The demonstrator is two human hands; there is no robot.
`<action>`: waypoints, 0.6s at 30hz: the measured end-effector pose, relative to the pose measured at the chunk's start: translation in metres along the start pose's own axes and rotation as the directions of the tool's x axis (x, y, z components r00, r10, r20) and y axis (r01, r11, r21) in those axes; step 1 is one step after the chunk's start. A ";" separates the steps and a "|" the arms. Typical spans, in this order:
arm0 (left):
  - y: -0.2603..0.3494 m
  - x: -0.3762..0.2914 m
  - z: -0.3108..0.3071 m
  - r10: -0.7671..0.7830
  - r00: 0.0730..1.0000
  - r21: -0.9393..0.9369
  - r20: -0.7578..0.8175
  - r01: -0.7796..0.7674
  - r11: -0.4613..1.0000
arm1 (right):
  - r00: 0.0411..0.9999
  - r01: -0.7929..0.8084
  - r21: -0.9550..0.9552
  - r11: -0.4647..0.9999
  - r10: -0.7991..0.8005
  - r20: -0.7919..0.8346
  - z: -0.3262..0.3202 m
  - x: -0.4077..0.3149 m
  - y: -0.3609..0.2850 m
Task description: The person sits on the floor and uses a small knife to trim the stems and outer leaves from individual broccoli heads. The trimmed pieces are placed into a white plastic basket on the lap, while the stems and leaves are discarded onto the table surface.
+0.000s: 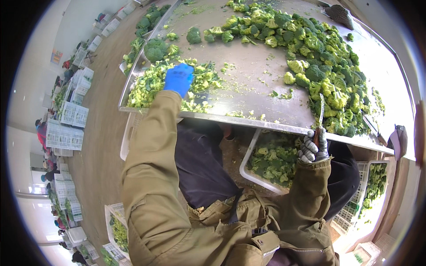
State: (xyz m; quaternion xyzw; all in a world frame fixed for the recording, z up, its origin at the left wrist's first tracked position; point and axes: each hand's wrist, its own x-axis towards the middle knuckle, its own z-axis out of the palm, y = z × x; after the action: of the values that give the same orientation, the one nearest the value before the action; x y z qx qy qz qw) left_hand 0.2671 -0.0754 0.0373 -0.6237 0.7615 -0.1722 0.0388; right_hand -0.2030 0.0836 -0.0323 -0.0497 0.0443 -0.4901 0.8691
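My left hand [179, 78], in a blue glove, reaches over a heap of small broccoli scraps [146, 87] at the near left corner of the metal table [246, 63]. Its fingers point down and are hidden, so whether they grip anything does not show. A large broccoli head [155, 50] lies just beyond it. At the table's front edge my right hand [313, 146], in a grey and white glove, is closed around the brown handle of a knife [321, 111], blade upward. A big pile of cut broccoli florets [327, 69] covers the table's right side.
Below the table edge stands a white crate [248, 163] of florets between my legs. Another crate [366, 186] is at the right. A second knife [371, 124] lies near the right edge, with a dark mesh object [338, 15] at the far right. Distant people and stacked crates [65, 134] line the left.
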 end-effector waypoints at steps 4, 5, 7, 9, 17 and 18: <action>0.060 0.032 0.008 0.159 0.972 -0.074 -0.175 -0.174 0.982 | 1.000 0.003 -0.004 1.000 -0.003 -0.022 0.004 0.001 0.001; 0.069 0.037 0.015 0.188 0.946 -0.093 -0.263 -0.218 0.971 | 1.000 -0.005 0.015 1.000 0.005 0.003 0.005 0.001 0.001; 0.075 0.042 0.030 0.151 0.984 -0.092 -0.094 -0.159 0.983 | 1.000 -0.015 0.027 1.000 0.015 0.002 0.006 0.001 0.001; 0.061 0.036 0.042 0.167 0.985 -0.131 0.039 -0.160 0.978 | 0.999 0.014 0.001 1.000 -0.014 -0.030 0.006 0.001 0.001; 0.003 -0.019 0.013 0.149 0.976 -0.003 0.157 -0.150 0.989 | 0.998 -0.032 0.030 0.999 0.033 -0.049 0.001 0.005 0.006; 0.015 -0.019 0.011 0.239 0.963 -0.134 0.122 -0.222 0.966 | 0.996 -0.061 0.015 0.998 0.062 -0.064 0.002 0.006 0.006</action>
State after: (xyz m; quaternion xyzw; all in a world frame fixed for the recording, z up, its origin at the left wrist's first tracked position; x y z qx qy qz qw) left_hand 0.2598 -0.0567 0.0192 -0.5422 0.8334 -0.0776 0.0738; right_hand -0.1949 0.0811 -0.0317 -0.0269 0.0707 -0.4647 0.8822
